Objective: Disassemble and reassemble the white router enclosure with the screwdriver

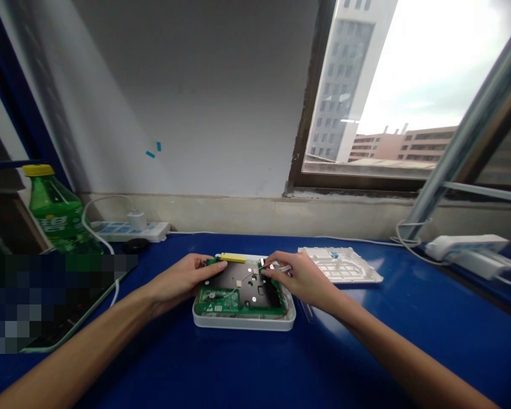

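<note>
Nearest, the blue surface (247, 369) is carrying the white casing (243, 325), which is lying flat and open in front of the person. Inside it, the green circuit board (225, 309) is sitting under the black plate (234, 276). A thin wire (230, 293) is crossing this plate, and a red wire (288, 304) is curving along the right side.

The left hand (181, 276) is holding the black plate at the far left corner; its grip is narrow, with the thumb resting on top. The right hand (304, 278) is working at the far right corner. Its grip is also narrow, thumb and finger being near together, but I cannot tell if they are pinching the thin wire or only touching beside it. At the far edge, a yellow piece (233, 258) is lying between the hands.

For handling well, the left thumb should be pressing lightly and evenly, so the casing is not sliding. The right fingertips should be moving in small steps, taking any connector by its body and not pulling on the wires.

Farther, at the right, the ribbed white cover (347, 270) is lying on the surface, and at the left a power strip (155, 232) is standing near the wall (217, 125).
</note>
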### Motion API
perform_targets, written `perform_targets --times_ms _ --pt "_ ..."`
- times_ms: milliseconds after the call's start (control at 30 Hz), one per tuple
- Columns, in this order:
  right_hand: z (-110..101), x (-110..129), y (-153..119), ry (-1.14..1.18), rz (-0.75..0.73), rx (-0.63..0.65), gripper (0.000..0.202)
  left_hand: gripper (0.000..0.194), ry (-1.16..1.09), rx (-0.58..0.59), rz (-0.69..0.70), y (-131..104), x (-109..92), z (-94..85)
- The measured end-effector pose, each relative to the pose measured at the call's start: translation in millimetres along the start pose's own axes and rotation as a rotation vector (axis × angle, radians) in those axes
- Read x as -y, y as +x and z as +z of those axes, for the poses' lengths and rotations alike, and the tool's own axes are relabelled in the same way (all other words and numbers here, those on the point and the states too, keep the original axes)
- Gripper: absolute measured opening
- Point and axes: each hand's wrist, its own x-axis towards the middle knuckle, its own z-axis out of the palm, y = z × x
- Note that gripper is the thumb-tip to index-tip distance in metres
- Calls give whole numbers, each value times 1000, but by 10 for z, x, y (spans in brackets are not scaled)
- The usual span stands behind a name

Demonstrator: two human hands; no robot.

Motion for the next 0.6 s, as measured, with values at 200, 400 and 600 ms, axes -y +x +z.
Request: perform_targets --times_ms 200,400,600 --pt "2 28 21 -71 -129 -27 10 51 -1 51 -8 29 41 -29" --pt "26 41 -18 -90 -216 -9 6 53 78 48 -32 -24 -30 -41" --pt "28 -29 -23 -38 -194 21 6 69 543 -175 -15 -95 -149 -94"
